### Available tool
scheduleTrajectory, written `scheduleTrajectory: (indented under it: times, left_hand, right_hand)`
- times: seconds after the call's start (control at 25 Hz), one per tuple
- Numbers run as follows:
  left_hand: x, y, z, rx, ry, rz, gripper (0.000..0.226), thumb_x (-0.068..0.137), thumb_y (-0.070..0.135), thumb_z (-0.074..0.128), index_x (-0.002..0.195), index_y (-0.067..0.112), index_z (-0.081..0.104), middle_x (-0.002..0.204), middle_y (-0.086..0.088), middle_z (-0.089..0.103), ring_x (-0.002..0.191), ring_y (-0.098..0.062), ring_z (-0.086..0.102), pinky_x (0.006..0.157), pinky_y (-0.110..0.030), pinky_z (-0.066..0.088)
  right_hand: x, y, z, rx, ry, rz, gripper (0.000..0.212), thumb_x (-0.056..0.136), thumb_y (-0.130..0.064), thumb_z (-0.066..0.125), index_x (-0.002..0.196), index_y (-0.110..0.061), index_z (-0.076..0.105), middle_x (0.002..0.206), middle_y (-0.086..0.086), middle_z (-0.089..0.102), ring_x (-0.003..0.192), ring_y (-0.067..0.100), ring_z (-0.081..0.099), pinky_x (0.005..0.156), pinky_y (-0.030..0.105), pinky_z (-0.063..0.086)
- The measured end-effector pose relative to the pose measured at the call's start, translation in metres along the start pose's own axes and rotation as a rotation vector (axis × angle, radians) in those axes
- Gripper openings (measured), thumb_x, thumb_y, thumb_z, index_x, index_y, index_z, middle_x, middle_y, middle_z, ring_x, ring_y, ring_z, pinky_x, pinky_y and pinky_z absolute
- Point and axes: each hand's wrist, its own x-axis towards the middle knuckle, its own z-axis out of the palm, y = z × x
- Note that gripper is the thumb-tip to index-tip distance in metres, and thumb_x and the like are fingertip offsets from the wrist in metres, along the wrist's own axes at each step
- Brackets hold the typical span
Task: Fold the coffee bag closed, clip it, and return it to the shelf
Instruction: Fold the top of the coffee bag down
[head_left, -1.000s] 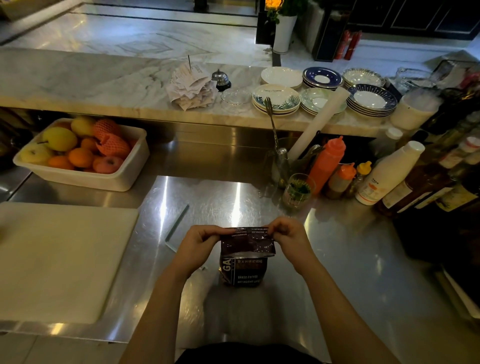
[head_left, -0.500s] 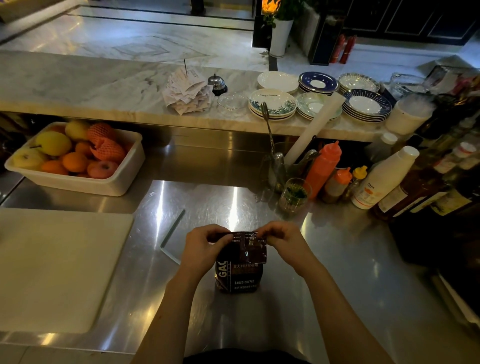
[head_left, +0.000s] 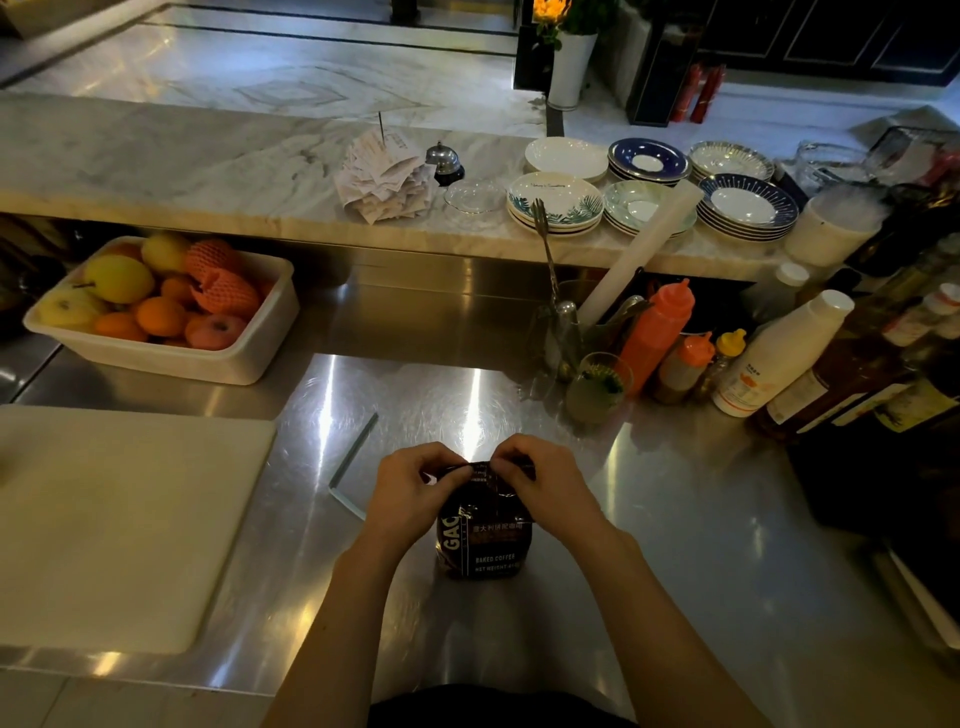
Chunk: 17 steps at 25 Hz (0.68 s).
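Both hands had closed inward along the bag (head_left: 485, 540) top; left hand (head_left: 415, 491) and right hand (head_left: 545, 488) fingers pinched the folded top, bag upright on bench (head_left: 675, 519).

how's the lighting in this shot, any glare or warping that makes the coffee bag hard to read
Head view: dim overall, the right side near black. Bright streaks of glare lie on the steel counter just beyond the coffee bag. The bag's lower print reads, though a sheen blurs its left edge and both hands, left hand and right hand, cover the folded top. Wide-angle distortion bows the marble ledge.
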Motion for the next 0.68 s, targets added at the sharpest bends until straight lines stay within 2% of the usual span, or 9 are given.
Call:
scheduleTrajectory:
  times: [0.12, 0.28, 0.44, 0.68]
  left_hand:
    - [-0.004, 0.001, 0.001, 0.003, 0.005, 0.007, 0.008, 0.082, 0.018, 0.076, 0.079, 0.026, 0.074, 0.074, 0.014, 0.072, 0.077, 0.003, 0.065, 0.067, -0.012, 0.043]
    - [-0.006, 0.002, 0.003, 0.005, -0.022, 0.034, 0.008, 0.084, 0.019, 0.075, 0.082, 0.027, 0.075, 0.077, 0.014, 0.073, 0.078, 0.003, 0.066, 0.065, -0.011, 0.043]
    - [-0.009, 0.002, 0.000, -0.029, -0.026, 0.039, 0.005, 0.084, 0.022, 0.075, 0.088, 0.021, 0.078, 0.082, 0.011, 0.075, 0.080, -0.003, 0.068, 0.069, -0.017, 0.049]
    - [-0.010, 0.006, 0.005, -0.001, 0.025, 0.051, 0.004, 0.084, 0.014, 0.074, 0.084, 0.015, 0.078, 0.074, 0.008, 0.073, 0.072, 0.000, 0.067, 0.067, -0.008, 0.046]
  right_hand:
    - [-0.004, 0.001, -0.002, -0.003, -0.026, -0.013, 0.013, 0.089, -0.024, 0.067, 0.083, -0.035, 0.064, 0.082, -0.019, 0.064, 0.080, -0.005, 0.062, 0.068, 0.007, 0.043]
    - [-0.007, 0.004, 0.006, -0.014, 0.098, -0.015, 0.017, 0.084, -0.016, 0.071, 0.074, -0.029, 0.064, 0.075, -0.013, 0.064, 0.075, 0.002, 0.062, 0.067, 0.013, 0.044]
    - [-0.009, 0.005, 0.010, 0.006, 0.149, -0.052, 0.011, 0.083, -0.013, 0.071, 0.076, -0.021, 0.068, 0.075, -0.010, 0.065, 0.075, 0.005, 0.063, 0.070, 0.019, 0.051]
    - [-0.012, 0.008, 0.000, 0.104, 0.076, -0.043, 0.016, 0.083, -0.009, 0.070, 0.078, -0.024, 0.072, 0.075, -0.015, 0.068, 0.077, -0.001, 0.065, 0.069, 0.008, 0.047]
